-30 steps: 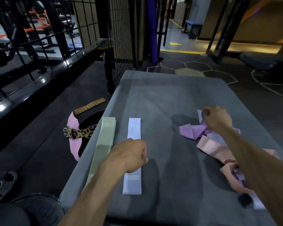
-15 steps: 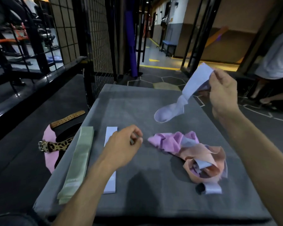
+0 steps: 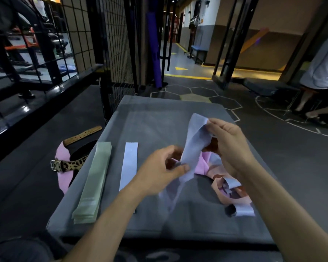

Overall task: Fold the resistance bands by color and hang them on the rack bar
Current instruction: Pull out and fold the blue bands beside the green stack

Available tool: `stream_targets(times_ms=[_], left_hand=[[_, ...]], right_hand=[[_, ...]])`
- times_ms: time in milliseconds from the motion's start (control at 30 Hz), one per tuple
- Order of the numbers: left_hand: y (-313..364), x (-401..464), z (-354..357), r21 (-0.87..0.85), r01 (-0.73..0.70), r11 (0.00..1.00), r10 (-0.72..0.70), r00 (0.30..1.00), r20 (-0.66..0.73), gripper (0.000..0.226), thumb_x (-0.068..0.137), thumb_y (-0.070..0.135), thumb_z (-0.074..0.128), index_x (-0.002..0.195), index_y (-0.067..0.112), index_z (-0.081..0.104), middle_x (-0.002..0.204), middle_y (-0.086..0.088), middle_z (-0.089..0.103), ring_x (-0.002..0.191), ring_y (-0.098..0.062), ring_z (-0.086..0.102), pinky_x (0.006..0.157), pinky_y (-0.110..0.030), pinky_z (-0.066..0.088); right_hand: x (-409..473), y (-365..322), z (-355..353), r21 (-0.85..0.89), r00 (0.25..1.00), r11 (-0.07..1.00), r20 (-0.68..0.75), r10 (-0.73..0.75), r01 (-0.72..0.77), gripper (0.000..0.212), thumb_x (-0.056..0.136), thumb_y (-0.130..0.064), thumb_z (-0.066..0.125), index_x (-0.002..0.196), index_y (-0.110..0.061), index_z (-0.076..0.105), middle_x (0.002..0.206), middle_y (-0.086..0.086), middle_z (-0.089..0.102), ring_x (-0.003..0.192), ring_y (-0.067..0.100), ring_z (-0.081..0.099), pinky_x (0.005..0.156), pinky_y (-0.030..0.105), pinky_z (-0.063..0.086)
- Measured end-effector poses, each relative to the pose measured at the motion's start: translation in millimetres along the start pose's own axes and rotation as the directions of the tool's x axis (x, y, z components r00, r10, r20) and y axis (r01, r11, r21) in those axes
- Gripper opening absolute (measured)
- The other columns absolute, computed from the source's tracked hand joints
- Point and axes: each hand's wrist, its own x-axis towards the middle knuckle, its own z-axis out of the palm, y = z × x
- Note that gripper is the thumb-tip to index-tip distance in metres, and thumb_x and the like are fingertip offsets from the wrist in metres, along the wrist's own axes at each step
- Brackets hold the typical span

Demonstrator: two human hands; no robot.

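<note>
A lavender band hangs in the air over the grey padded bench. My right hand pinches its upper end and my left hand pinches its lower part. On the bench's left side lie a flat stack of green bands and one flat lavender band. Behind and below my hands sits a loose heap of pink, peach and lavender bands. The black rack bar runs along the left.
A leopard-print belt, a tan strap and a pink pad lie on the floor left of the bench. A wire mesh panel stands behind the bench. A person in a white shirt is at the far right.
My right hand pulled a lavender band out of the heap, lifted it, then brought it lower and nearer. My left hand left the flat lavender band and took hold of the lifted band's lower part.
</note>
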Motion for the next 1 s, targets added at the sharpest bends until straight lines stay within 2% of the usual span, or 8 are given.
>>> stream_targets(times_ms=[133, 333, 467, 533, 600, 833, 933, 1000], left_hand=[[-5, -2, -5, -0.054, 0.033, 0.998, -0.034, 0.999, -0.021, 0.017, 0.092, 0.016, 0.073, 0.079, 0.02, 0.063, 0.07, 0.016, 0.063, 0.068, -0.003, 0.054, 0.068, -0.021, 0.044], [0, -6, -20, -0.31, 0.094, 0.946, -0.093, 0.996, 0.015, 0.015, 0.094, 0.024, 0.066, 0.092, 0.011, 0.072, 0.086, -0.003, 0.073, 0.081, -0.01, 0.062, 0.077, -0.024, 0.048], [3, -6, -23, -0.376, 0.105, 0.921, -0.123, 0.992, -0.023, 0.019, 0.089, 0.029, 0.067, 0.093, 0.011, 0.072, 0.085, -0.008, 0.072, 0.077, -0.016, 0.061, 0.081, -0.038, 0.052], [4, -5, -23, -0.385, 0.093, 0.918, -0.116, 0.993, -0.037, 0.019, 0.09, 0.03, 0.067, 0.094, 0.013, 0.073, 0.086, -0.011, 0.072, 0.08, -0.019, 0.061, 0.085, -0.045, 0.052], [6, -5, -21, -0.379, 0.084, 0.921, -0.109, 0.993, -0.047, 0.017, 0.093, 0.03, 0.065, 0.092, 0.017, 0.074, 0.086, -0.007, 0.07, 0.081, -0.018, 0.061, 0.087, -0.047, 0.053], [20, -3, -11, -0.283, 0.017, 0.959, -0.067, 0.983, -0.17, 0.018, 0.097, 0.024, 0.064, 0.096, 0.01, 0.075, 0.093, -0.014, 0.076, 0.087, -0.024, 0.07, 0.09, -0.059, 0.055], [24, -3, -9, -0.207, -0.028, 0.978, -0.018, 0.976, -0.216, 0.016, 0.098, 0.024, 0.065, 0.092, 0.013, 0.075, 0.085, -0.009, 0.076, 0.079, -0.021, 0.069, 0.078, -0.056, 0.056], [27, -6, -7, -0.072, -0.066, 0.995, 0.045, 0.965, -0.257, 0.017, 0.098, 0.026, 0.066, 0.086, 0.017, 0.073, 0.075, 0.001, 0.074, 0.069, -0.009, 0.064, 0.067, -0.038, 0.055]], right_hand=[[6, 9, -3, -0.044, 0.999, 0.999, -0.001, 0.033, -0.033, 0.02, 0.101, -0.022, 0.054, 0.094, -0.028, 0.071, 0.083, -0.011, 0.072, 0.084, 0.012, 0.07, 0.069, 0.029, 0.059], [21, 24, -15, -0.071, 0.977, 0.975, -0.049, 0.206, -0.209, 0.022, 0.101, -0.026, 0.056, 0.091, -0.024, 0.076, 0.09, -0.004, 0.072, 0.088, 0.017, 0.064, 0.072, 0.027, 0.053], [22, 38, -21, -0.33, 0.968, 0.915, 0.021, 0.251, -0.23, 0.03, 0.101, -0.032, 0.054, 0.093, -0.013, 0.075, 0.09, 0.012, 0.071, 0.074, 0.019, 0.059, 0.067, 0.033, 0.049], [19, 49, -24, -0.546, 0.962, 0.827, 0.13, 0.24, -0.133, 0.026, 0.1, -0.033, 0.056, 0.096, -0.015, 0.074, 0.097, 0.012, 0.073, 0.081, 0.015, 0.061, 0.077, 0.038, 0.05], [10, 52, -24, -0.661, 0.962, 0.75, 0.221, 0.16, 0.027, 0.016, 0.098, -0.038, 0.057, 0.095, -0.033, 0.072, 0.1, -0.009, 0.074, 0.092, 0.006, 0.066, 0.087, 0.032, 0.05], [-26, 14, -3, -0.155, 0.878, 0.971, 0.47, -0.088, 0.18, 0.026, 0.097, -0.029, 0.059, 0.114, -0.014, 0.073, 0.107, 0.001, 0.075, 0.104, 0.018, 0.071, 0.089, 0.032, 0.057], [-26, 15, -1, -0.222, 0.88, 0.946, 0.462, -0.11, 0.235, 0.027, 0.091, -0.033, 0.068, 0.114, -0.02, 0.073, 0.103, -0.006, 0.076, 0.099, 0.012, 0.071, 0.085, 0.027, 0.057], [-25, 19, 3, -0.358, 0.887, 0.861, 0.416, -0.199, 0.361, 0.016, 0.095, -0.031, 0.068, 0.107, -0.023, 0.075, 0.09, -0.01, 0.074, 0.085, 0.012, 0.07, 0.075, 0.029, 0.056]])
